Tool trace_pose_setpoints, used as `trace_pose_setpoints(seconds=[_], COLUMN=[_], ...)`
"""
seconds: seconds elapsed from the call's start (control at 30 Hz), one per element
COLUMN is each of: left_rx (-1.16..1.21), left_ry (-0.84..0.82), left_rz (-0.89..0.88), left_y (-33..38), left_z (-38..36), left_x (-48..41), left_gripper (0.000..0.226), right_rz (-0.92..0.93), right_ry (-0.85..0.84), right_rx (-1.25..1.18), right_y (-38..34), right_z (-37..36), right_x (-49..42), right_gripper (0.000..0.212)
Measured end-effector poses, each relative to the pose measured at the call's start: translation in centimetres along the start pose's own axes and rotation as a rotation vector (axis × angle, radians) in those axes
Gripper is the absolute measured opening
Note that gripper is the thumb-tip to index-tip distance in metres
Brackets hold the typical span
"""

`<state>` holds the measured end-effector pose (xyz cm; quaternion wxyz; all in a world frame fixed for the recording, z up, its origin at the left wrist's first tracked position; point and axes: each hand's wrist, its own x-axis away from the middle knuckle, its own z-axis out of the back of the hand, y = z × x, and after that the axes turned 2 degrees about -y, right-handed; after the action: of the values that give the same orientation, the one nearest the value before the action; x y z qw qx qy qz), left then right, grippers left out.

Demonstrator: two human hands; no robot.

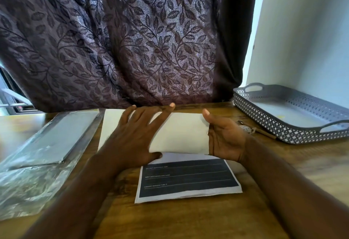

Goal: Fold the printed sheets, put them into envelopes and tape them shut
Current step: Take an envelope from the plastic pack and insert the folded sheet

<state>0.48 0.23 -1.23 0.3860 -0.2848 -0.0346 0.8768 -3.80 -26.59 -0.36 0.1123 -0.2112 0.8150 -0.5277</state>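
Two hands on a folded printed sheet (188,180), left hand (136,136) spread flat, right hand (224,138) gripping its edge, wooden table (188,220).

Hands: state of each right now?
Left hand: open, fingers spread flat on the folded sheet.
Right hand: gripping the sheet's right edge.

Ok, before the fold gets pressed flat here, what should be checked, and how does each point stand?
1. Left hand flat on the folded flap of the sheet: ok.
2. Right hand steadying the flap's right edge: ok.
3. Flap edges square with the printed part below: cannot tell, hands cover them.
4. Crease already sharp: cannot tell.
5. Envelopes within reach, a wrapped pack lies to the left: ok.
6. Tape at hand: cannot tell; the tray seems to hold only paper.
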Motion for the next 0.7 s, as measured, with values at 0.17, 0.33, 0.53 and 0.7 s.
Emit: trace_pose_setpoints(seconds=[0.17,0.33,0.53,0.7], left_rx=[0.007,0.014,0.004,0.022], left_ry=[-0.007,0.045,0.134,0.088], left_rz=[-0.021,-0.062,0.029,0.182], left_y=[1.5,2.8,1.2,-0.3], left_z=[-0.3,-0.3,0.7,0.7], left_x=[-0.3,-1.1,-0.5,0.3], left_gripper=[0.123,0.109,0.095,0.102], right_rz=[-0.025,0.025,0.208,0.360], right_ry=[-0.167,-0.191,-0.111,0.481], right_rx=[0.019,-0.007,0.008,0.487], right_y=[0.4,0.5,-2.0,-2.6], right_z=[0.0,-0.2,0.9,4.1], right_x=[-0.2,-0.5,-0.1,0.3], right_gripper=[0.075,0.072,0.077,0.029])
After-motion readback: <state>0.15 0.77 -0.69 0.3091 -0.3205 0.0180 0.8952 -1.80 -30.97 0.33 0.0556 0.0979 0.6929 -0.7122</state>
